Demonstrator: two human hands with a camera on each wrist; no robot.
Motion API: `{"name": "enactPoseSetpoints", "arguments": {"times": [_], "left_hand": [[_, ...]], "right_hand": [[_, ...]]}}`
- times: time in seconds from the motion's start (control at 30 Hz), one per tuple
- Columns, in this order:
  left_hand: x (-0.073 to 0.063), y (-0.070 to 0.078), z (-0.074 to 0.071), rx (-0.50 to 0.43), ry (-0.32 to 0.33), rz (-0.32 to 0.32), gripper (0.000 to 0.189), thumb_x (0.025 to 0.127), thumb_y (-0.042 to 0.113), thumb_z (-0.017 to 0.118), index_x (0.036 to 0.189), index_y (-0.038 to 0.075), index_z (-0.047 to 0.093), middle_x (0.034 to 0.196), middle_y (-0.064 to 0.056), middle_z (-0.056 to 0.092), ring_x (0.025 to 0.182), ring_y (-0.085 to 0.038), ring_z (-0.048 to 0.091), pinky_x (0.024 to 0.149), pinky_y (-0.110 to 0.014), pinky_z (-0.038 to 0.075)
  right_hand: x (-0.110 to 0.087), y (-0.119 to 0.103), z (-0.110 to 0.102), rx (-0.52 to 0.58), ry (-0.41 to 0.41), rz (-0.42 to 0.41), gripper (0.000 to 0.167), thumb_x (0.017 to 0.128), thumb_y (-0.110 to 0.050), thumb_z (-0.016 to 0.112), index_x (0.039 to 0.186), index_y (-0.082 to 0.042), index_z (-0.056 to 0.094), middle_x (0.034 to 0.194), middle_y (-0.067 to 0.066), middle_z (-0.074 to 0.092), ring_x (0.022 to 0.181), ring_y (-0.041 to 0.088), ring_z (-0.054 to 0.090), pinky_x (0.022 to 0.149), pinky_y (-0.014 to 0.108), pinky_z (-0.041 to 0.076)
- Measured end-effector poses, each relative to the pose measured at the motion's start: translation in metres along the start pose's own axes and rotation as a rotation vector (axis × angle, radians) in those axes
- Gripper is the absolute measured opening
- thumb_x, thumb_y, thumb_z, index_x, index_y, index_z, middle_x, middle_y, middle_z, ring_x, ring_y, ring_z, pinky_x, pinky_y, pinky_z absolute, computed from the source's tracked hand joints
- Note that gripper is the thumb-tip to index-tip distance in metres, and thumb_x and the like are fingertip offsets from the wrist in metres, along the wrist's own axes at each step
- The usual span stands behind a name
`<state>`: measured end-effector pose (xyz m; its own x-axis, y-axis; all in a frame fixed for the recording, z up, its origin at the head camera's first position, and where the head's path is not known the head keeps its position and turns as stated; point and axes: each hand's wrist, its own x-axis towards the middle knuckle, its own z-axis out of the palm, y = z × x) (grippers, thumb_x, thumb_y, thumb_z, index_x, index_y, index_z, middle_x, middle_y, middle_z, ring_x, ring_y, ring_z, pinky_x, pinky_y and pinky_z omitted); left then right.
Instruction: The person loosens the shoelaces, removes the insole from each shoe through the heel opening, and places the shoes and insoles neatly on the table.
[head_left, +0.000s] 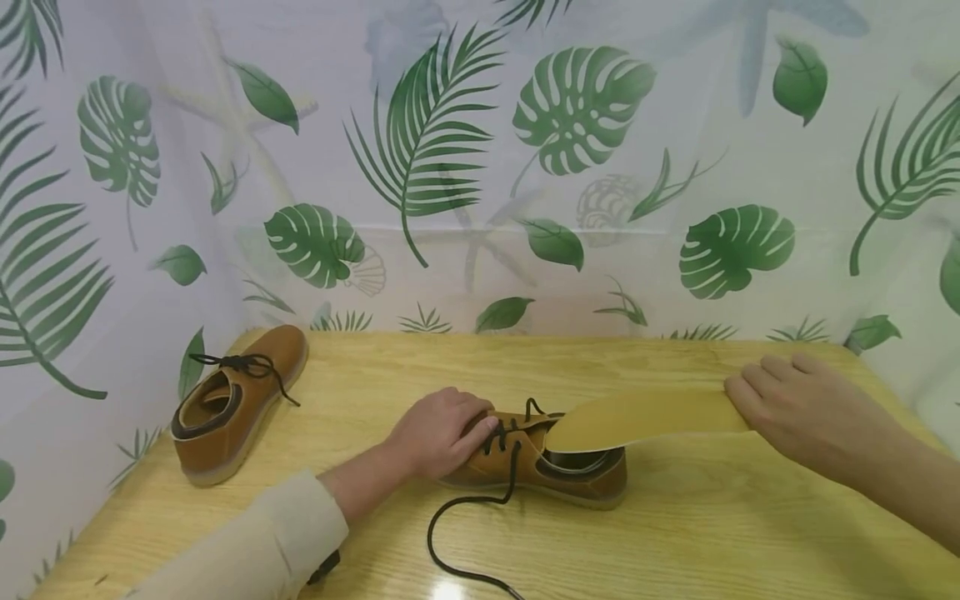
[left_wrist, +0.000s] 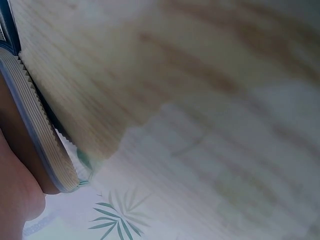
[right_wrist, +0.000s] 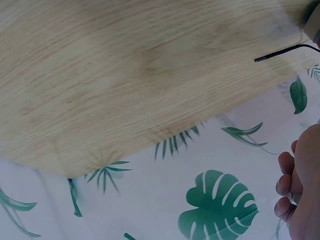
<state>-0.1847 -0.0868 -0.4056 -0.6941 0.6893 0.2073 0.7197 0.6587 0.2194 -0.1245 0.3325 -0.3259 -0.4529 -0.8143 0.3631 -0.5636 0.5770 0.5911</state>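
Note:
A brown lace-up shoe [head_left: 592, 490] lies on the table with its toe to the left. My left hand [head_left: 444, 429] grips its toe from above. In the left wrist view, the ribbed edge of its sole [left_wrist: 37, 120] shows beside the hand. My right hand [head_left: 802, 412] pinches one end of a yellowish insole [head_left: 648, 421]. The insole's other end lies over the shoe's opening, next to the tongue. A loose black lace [head_left: 467, 500] trails from the shoe toward the front. Curled fingers [right_wrist: 285, 185] appear in the right wrist view; the insole is out of sight there.
A matching brown shoe [head_left: 262, 417] with its lace tied in a bow stands at the table's left edge. The wood-grain table [head_left: 720, 517] meets a white leaf-print cloth [head_left: 465, 167] at the back and sides. A small black object [head_left: 325, 568] shows under the left sleeve.

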Motion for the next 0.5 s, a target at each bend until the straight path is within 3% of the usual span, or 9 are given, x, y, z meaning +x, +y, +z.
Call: {"name": "enactPoseSetpoints", "arguments": {"times": [0.2, 0.33, 0.43, 0.5], "left_hand": [[0.0, -0.001, 0.0, -0.004, 0.006, 0.001, 0.043, 0.107, 0.038, 0.038, 0.119, 0.011, 0.069, 0.114, -0.003, 0.073, 0.108, -0.02, 0.067, 0.098, -0.038, 0.051], [-0.002, 0.0, 0.001, -0.009, 0.011, 0.0, 0.042, 0.107, 0.038, 0.039, 0.118, 0.011, 0.069, 0.113, -0.002, 0.073, 0.107, -0.019, 0.067, 0.098, -0.038, 0.051], [-0.002, 0.0, 0.001, -0.01, 0.016, 0.003, 0.041, 0.107, 0.037, 0.039, 0.117, 0.011, 0.069, 0.112, -0.002, 0.073, 0.106, -0.019, 0.067, 0.097, -0.038, 0.051], [-0.002, 0.001, 0.001, -0.013, 0.015, 0.008, 0.041, 0.107, 0.037, 0.039, 0.118, 0.011, 0.069, 0.113, -0.002, 0.073, 0.106, -0.019, 0.067, 0.097, -0.038, 0.051]], "right_hand": [[-0.012, 0.009, 0.001, -0.014, 0.001, 0.047, 0.05, 0.111, -0.018, 0.004, 0.076, -0.005, 0.037, 0.064, 0.0, 0.026, 0.055, 0.015, 0.025, 0.05, 0.027, 0.019], [-0.023, 0.017, 0.002, -0.033, -0.029, 0.093, 0.048, 0.11, -0.015, 0.002, 0.074, -0.004, 0.032, 0.063, 0.0, 0.021, 0.056, 0.013, 0.019, 0.049, 0.025, 0.016], [-0.034, 0.022, 0.005, -0.034, -0.113, 0.18, 0.051, 0.108, -0.018, -0.003, 0.074, -0.004, 0.031, 0.062, 0.0, 0.022, 0.055, 0.014, 0.021, 0.048, 0.025, 0.017], [-0.043, 0.025, 0.006, -0.017, -0.179, 0.261, 0.045, 0.11, -0.015, 0.006, 0.075, -0.003, 0.032, 0.062, 0.0, 0.024, 0.053, 0.015, 0.023, 0.044, 0.026, 0.019]]}}
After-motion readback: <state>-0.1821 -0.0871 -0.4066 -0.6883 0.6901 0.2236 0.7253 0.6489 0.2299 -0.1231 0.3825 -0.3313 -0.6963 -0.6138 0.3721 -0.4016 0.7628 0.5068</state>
